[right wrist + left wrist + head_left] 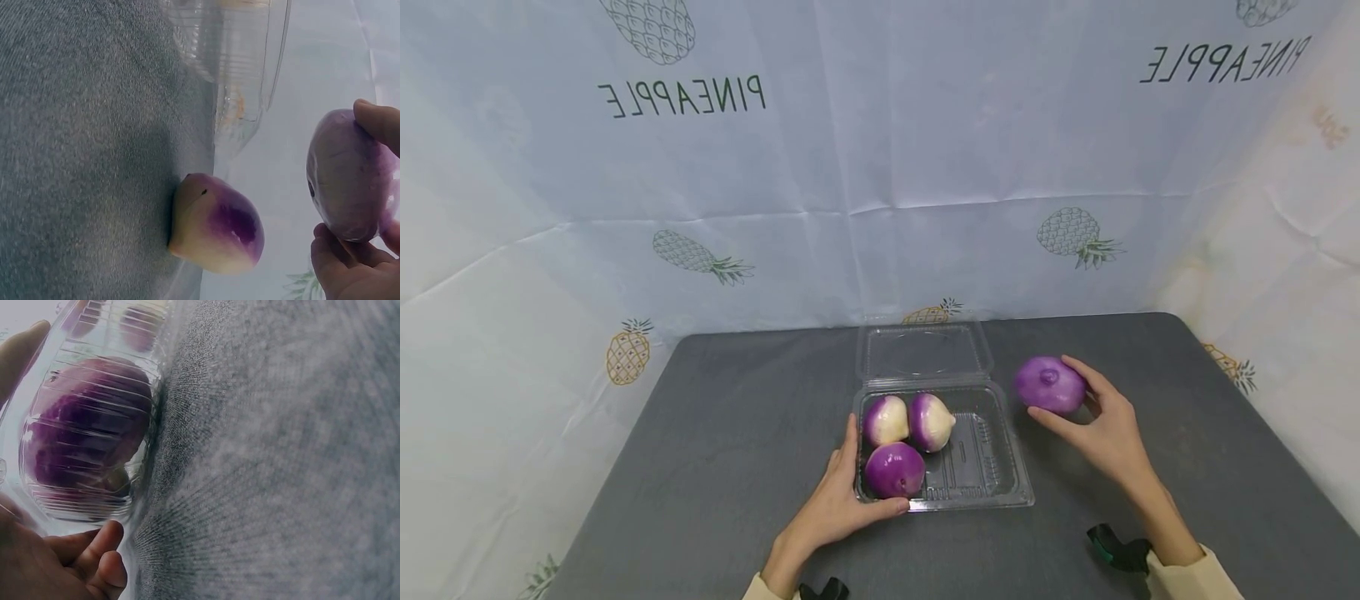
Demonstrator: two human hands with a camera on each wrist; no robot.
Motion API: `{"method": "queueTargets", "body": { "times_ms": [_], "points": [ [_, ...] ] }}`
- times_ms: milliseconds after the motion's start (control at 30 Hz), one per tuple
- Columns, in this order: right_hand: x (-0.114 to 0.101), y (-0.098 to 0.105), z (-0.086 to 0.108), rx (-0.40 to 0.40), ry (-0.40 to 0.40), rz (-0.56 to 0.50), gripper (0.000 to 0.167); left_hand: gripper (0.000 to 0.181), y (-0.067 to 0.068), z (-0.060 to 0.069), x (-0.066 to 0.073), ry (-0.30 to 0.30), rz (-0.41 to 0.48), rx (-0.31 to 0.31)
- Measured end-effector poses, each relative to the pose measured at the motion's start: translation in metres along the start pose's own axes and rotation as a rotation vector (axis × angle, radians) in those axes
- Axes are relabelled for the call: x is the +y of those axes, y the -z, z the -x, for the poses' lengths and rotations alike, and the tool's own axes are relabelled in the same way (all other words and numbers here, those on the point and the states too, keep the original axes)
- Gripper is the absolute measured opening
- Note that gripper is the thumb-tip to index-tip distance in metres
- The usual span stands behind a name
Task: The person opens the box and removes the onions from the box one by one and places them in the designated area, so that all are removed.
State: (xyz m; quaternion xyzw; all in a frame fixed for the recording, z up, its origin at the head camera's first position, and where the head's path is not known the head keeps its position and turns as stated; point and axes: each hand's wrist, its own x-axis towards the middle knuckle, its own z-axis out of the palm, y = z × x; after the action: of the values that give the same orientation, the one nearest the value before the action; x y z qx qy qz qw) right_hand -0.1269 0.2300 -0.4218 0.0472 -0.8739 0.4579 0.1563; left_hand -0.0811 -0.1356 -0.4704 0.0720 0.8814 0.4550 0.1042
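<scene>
A clear hinged container [1021,493] stands with its lid up and back, holding three purple-and-white turnips, two behind [886,421] [932,422] and a more purple one in front [896,470]. Around its front left corner lies my left hand [837,500], thumb along the front edge, index finger along the left side; the left wrist view shows its lower fingers [109,569] loosely bent by the wall. Right of the container, my right hand [1108,429] grips a purple turnip [1050,385] between thumb and fingers, raised off the table. Another turnip [215,225] rests on the table in the right wrist view.
The clear lid [925,352] lies behind the container, near the back edge of the dark grey table [760,400]. Pale cloth [865,150] printed with pineapples hangs behind and at both sides. Black straps [1120,550] show near both wrists.
</scene>
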Motion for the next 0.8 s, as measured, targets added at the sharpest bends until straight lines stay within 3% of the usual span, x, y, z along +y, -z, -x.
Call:
{"method": "queueTargets", "body": {
  "times_ms": [433, 800],
  "points": [
    [0.009, 0.019, 0.001, 0.064, -0.027, -0.005, 0.082, 0.138, 0.0, 0.0, 0.001, -0.01, -0.005, 0.005],
    [0.033, 0.044, -0.002, 0.142, -0.083, 0.029, 0.083, 0.138, 0.0, 0.001, 0.0, -0.011, -0.003, 0.004]
  ]
}}
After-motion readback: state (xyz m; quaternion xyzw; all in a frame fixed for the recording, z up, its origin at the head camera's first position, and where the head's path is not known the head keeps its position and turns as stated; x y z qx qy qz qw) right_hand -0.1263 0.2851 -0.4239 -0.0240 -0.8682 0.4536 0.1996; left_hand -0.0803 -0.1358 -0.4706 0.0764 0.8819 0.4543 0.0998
